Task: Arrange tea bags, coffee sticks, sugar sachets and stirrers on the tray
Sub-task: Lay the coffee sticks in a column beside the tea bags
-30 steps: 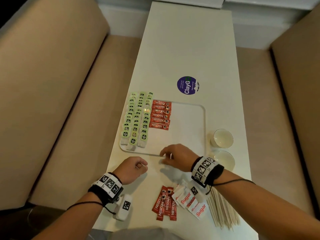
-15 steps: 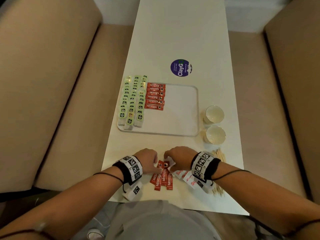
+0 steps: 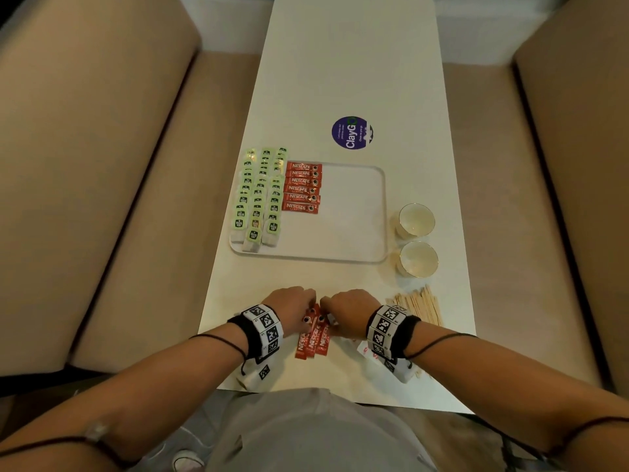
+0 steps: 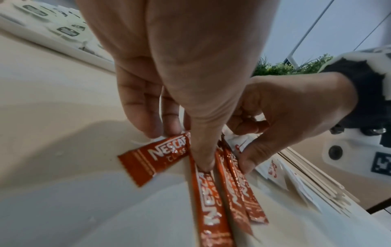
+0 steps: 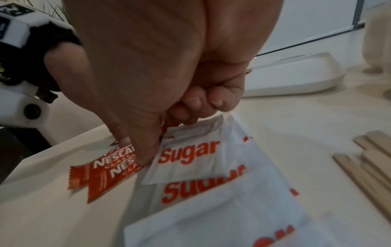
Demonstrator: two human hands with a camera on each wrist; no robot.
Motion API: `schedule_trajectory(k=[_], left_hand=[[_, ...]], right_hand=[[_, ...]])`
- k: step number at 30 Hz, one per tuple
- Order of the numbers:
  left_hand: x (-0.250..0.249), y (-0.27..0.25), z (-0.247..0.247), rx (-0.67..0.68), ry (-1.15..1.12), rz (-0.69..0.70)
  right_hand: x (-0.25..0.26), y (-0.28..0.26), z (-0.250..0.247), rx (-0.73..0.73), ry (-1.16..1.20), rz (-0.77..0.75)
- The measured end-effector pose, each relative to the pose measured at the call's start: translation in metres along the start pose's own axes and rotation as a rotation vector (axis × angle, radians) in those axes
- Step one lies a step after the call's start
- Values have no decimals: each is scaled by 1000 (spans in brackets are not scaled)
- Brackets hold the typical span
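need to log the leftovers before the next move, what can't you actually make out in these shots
- Count of loose coffee sticks: head view, the left hand and right hand cover their far ends.
- Sugar sachets: head view, hidden under the right wrist; right wrist view, cut off at the bottom edge.
- Tea bags print: head view too small, left wrist view blurred.
- Stirrers count: near ends hidden by the right wristband.

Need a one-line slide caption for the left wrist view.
Left hand and right hand pinch loose Nescafe coffee sticks on the table, beside sugar sachets.
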State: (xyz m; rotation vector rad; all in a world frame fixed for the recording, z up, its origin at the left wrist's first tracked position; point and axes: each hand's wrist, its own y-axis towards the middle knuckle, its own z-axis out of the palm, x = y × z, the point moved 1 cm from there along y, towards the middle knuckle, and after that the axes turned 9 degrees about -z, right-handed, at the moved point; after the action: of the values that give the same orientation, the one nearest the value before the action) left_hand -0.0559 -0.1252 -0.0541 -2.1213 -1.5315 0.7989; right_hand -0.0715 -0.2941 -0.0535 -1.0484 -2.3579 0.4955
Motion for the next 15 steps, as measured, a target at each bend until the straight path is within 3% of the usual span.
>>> schedule_trajectory(k=[8, 15], left_hand=[[9, 1, 7, -16, -157, -135], [22, 0, 8, -58, -66, -152]], right_hand=[[8, 6, -2, -65, 16, -43], [9, 11, -2, -59, 79, -47]])
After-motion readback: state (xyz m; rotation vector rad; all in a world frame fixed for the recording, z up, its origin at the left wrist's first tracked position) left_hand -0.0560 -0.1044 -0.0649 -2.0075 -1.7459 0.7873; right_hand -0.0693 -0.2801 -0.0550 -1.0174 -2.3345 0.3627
